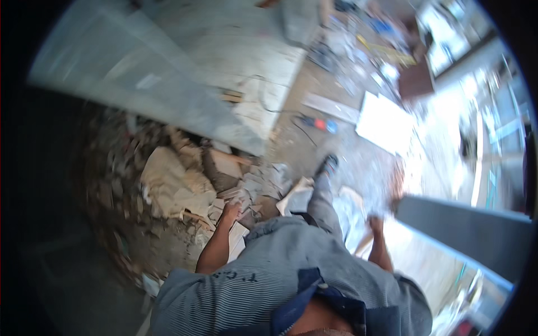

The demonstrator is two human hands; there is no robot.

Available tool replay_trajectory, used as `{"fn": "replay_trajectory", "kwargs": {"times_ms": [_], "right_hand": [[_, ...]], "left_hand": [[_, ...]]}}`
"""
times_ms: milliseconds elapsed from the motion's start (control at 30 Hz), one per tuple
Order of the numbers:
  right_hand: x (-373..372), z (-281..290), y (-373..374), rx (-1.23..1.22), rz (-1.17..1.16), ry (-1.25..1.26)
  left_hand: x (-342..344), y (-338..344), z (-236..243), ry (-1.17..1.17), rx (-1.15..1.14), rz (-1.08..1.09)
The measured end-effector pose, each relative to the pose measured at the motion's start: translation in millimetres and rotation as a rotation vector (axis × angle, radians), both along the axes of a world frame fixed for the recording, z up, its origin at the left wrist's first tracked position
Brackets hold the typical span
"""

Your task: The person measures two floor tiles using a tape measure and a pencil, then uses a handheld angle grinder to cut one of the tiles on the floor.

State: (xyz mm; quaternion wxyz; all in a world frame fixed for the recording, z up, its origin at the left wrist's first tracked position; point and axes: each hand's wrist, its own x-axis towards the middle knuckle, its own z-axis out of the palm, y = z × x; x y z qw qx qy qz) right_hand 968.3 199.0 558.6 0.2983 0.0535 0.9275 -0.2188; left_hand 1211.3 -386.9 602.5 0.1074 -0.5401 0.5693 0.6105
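Note:
Blur runs through the whole picture. My left hand (pixel 231 213) hangs low at my left side, over or beside broken tiles and rubble (pixel 255 190); its fingers are smeared, and I see nothing clearly held. A pale flat piece (pixel 237 238) shows beside that wrist. On my other side, my right hand (pixel 376 223) is curled like a fist, with nothing visible in it. It hangs near a pale crumpled sheet (pixel 352 215) on the floor. One shoe (pixel 329 163) of mine stands forward between the two hands.
A corded power tool (pixel 319 124), black, red and blue, lies ahead on the floor near a white panel (pixel 384 123) and a narrow board (pixel 330 107). Cream sacking (pixel 174 182) covers rubble at left. A long grey slab (pixel 145 67) spans upper left; a grey panel (pixel 465 232) juts in at right.

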Motion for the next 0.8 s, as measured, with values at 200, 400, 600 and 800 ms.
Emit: {"fn": "replay_trajectory", "kwargs": {"times_ms": [200,400,600,800], "right_hand": [[-181.5,73.4,-22.2,-0.423,-0.388,0.054],[-204.0,97.0,-57.4,-0.484,-0.199,0.083],[-229.7,78.2,-90.0,-0.326,0.017,-0.27],[-299.6,95.9,-125.5,-0.425,0.013,-0.414]], "left_hand": [[-236.3,41.7,48.3,-0.08,0.011,-0.572],[-396.2,58.8,84.5,0.218,0.028,-0.422],[-480.3,91.7,132.2,0.23,-0.34,-0.826],[-596.5,95.1,150.6,0.402,-0.517,-1.103]]}}
